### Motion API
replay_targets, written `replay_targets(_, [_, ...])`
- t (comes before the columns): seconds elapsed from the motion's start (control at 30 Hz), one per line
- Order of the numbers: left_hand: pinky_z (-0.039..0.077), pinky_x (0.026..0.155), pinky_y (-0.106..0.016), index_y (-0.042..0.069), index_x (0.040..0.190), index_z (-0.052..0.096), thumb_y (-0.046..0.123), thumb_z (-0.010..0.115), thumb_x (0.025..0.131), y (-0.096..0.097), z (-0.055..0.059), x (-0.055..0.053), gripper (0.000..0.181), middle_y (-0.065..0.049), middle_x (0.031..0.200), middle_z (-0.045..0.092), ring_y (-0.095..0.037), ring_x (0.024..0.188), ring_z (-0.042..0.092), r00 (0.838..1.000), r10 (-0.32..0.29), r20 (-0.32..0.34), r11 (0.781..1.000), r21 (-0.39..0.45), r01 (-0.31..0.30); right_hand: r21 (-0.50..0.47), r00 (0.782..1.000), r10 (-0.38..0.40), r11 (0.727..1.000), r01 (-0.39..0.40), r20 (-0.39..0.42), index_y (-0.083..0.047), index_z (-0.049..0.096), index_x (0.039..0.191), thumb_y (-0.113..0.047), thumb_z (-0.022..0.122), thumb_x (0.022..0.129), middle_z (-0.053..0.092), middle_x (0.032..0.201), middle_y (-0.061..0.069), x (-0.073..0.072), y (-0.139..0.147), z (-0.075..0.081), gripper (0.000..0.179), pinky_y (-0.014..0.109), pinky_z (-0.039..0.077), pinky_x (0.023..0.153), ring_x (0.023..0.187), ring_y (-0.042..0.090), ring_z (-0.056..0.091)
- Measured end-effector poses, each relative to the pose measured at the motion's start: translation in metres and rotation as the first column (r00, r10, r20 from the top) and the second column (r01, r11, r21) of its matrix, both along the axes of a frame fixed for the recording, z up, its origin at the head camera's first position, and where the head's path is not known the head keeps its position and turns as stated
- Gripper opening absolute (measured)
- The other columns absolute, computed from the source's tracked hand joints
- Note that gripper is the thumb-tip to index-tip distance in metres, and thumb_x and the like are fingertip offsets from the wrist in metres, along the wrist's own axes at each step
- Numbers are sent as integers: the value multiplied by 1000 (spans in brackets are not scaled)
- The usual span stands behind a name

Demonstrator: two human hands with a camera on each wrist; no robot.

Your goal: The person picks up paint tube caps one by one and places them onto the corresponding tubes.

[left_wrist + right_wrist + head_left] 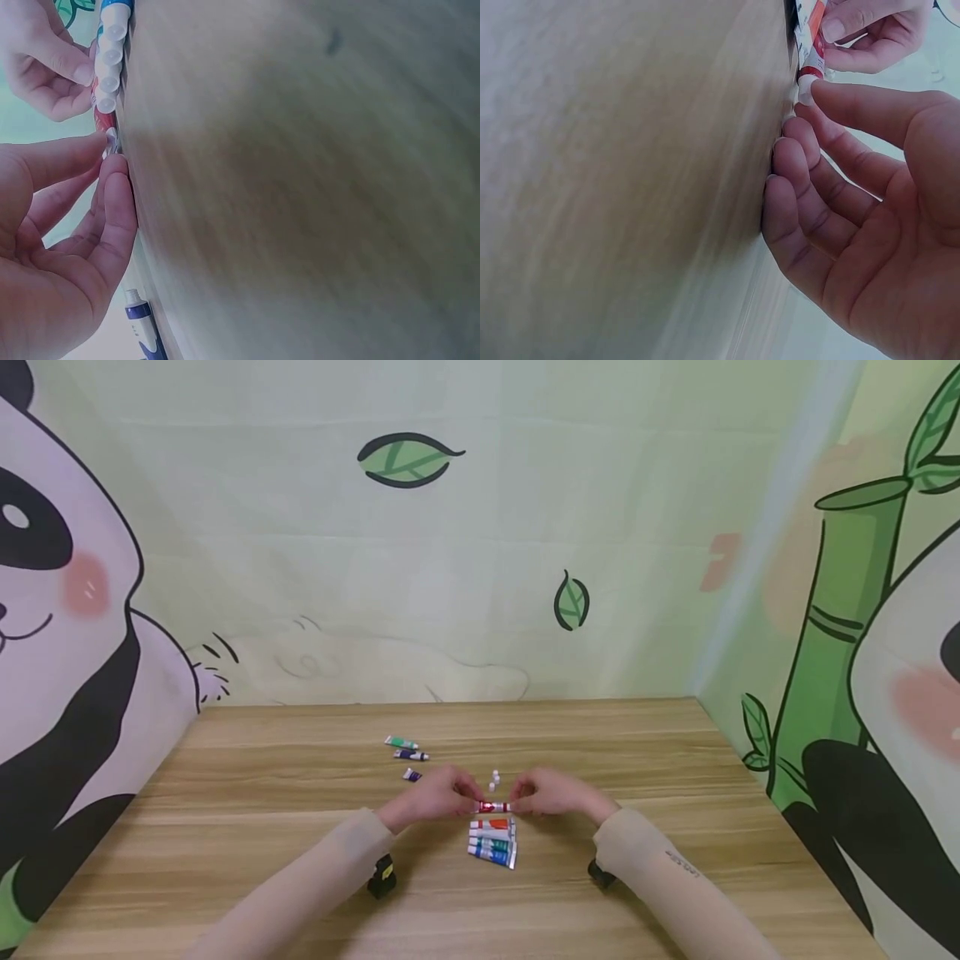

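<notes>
Both hands were on the red tube (491, 807), which lay crosswise between them at the middle of the counter (225, 760), just beyond the orange tube (496, 824). Left hand (441, 792): thumb and finger pinched the flattened tail end. Right hand (555, 792): thumb and forefinger gripped the white cap (805, 90), the other fingers curled low against the wood.

Nearer me, a row: orange, then a pale tube (489, 834), a green tube (492, 843), a blue tube (489, 854). Their caps faced left; the red one's faced right, against the run of the others. Whether red touched orange I could not tell.

Farther off, between the hands, three white pieces (496, 779), likely loose caps. Off to the left, a second green tube (402, 742), a dark blue tube (411, 756) and a purple tube (412, 774), near my left hand. My left wrist view caught a dark tube (146, 330) with a narrow pale tip, perhaps bare of its cap.

Step in hand, by my reading: seating the cap on red. No turning could be judged from one instant. Next move called for a steady tail and a snug twist, then swinging the tube end for end to match the row; too hard a pinch might have squeezed paint out.
</notes>
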State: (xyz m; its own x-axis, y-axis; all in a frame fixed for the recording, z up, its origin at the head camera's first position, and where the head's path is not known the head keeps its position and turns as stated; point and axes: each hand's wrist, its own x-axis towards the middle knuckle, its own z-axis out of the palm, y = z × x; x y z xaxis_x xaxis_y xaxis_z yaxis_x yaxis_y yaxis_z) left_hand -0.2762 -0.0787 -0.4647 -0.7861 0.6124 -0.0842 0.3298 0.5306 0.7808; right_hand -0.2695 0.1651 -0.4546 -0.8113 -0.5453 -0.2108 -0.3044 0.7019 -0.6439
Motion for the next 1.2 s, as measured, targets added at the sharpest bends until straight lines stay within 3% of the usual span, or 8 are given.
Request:
replay_targets(0.97, [51, 69, -31, 4, 101, 74, 1, 70, 89, -1, 5, 2, 12, -2, 87, 70, -15, 75, 60, 999, -34, -19, 999, -29, 33, -22, 1000, 29, 999, -28, 4, -10, 69, 98, -14, 71, 94, 63, 78, -2, 0, 2, 1, 6, 25, 45, 57, 63, 11, 55])
replay_targets(1.2, [52, 69, -30, 7, 100, 74, 8, 72, 89, -9, 5, -3, 12, 1, 89, 69, -13, 77, 61, 996, -3, -84, 999, -54, -2, -41, 999, -4, 999, 6, 44, -7, 68, 103, -13, 68, 95, 64, 85, 1, 0, 4, 8, 11, 30, 50, 63, 69, 18, 59])
